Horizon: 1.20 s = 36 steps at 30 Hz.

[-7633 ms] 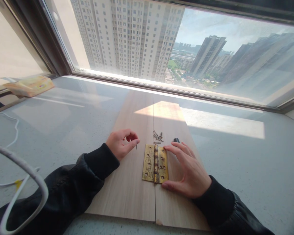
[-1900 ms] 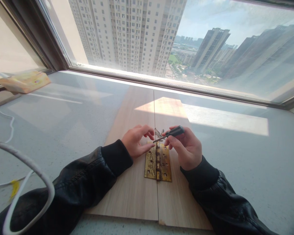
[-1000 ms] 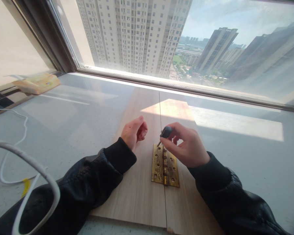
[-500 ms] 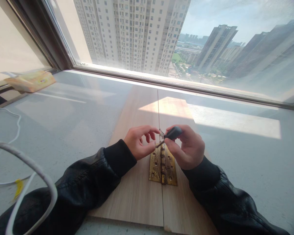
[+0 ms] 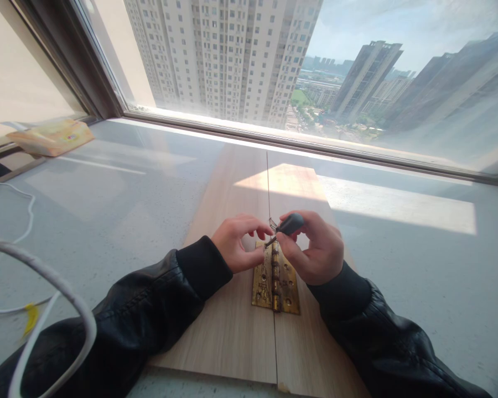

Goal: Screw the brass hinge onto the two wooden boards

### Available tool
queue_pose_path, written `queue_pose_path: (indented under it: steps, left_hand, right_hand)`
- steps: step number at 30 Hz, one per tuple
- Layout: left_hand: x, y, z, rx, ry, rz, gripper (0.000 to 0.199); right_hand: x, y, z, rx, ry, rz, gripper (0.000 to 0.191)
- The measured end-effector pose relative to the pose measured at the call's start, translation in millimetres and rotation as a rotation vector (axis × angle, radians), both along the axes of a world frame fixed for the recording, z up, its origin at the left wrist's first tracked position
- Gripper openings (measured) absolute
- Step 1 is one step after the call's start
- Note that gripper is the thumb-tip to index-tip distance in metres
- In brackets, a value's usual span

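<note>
My right hand (image 5: 317,249) grips a screwdriver by its stubby black handle (image 5: 291,223). The dark shaft slants down to the left, its tip at the upper left part of a worn brass hinge (image 5: 285,287). From the left, my left hand (image 5: 243,243) curves around the tip, thumb and forefinger apart, with nothing visibly held. Its thumb is beside the hinge's left leaf. The hinge lies open flat across the seam of two pale wooden boards (image 5: 236,326). Several thin metal pieces (image 5: 273,224) show behind the screwdriver, too small to name. The hinge's top end is partly covered by my hands.
The boards rest on a speckled white sill (image 5: 157,204) below a large window (image 5: 249,66). A white cable (image 5: 77,309) loops at the left, over my left sleeve. A yellowish soft packet (image 5: 52,138) sits in the far left corner.
My right hand and the screwdriver have shifted slightly to the left. My left forefinger has dipped a little, and the left thumb has moved slightly down.
</note>
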State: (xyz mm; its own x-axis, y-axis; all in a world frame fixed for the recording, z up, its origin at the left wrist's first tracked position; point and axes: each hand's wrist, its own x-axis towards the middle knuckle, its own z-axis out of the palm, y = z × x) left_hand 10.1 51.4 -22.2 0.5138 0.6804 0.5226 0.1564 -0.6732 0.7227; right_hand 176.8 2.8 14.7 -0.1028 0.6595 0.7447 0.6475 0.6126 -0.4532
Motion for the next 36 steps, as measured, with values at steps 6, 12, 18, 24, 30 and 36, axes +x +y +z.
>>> queue_pose_path:
  steps: [6,12,18,24,30,36]
  left_hand:
    - [-0.7,4.4,-4.5,0.023,0.129,0.020,0.018]
    - [-3.4,2.9,-1.2,-0.006,0.179,-0.022,0.015]
    - [-3.7,3.4,-1.3,-0.007,0.205,-0.034,0.013]
    - [-3.9,3.1,-1.6,-0.007,0.217,-0.056,0.016]
    - [-3.3,1.7,2.0,-0.012,0.181,-0.024,0.014]
    - [-3.0,2.2,-0.5,-0.010,0.144,-0.013,0.019]
  right_hand:
    - [0.8,1.3,-0.7,0.015,-0.005,-0.020,0.014]
    - [1.1,0.9,-2.2,0.005,0.010,-0.027,0.014]
    - [1.6,1.1,-1.1,-0.015,0.012,-0.018,0.017]
    - [2.6,2.0,-1.1,-0.047,-0.004,0.045,0.016]
    - [1.9,3.3,-1.7,-0.083,0.000,0.069,0.006]
    - [4.0,7.3,-7.3,-0.131,0.086,0.047,0.023]
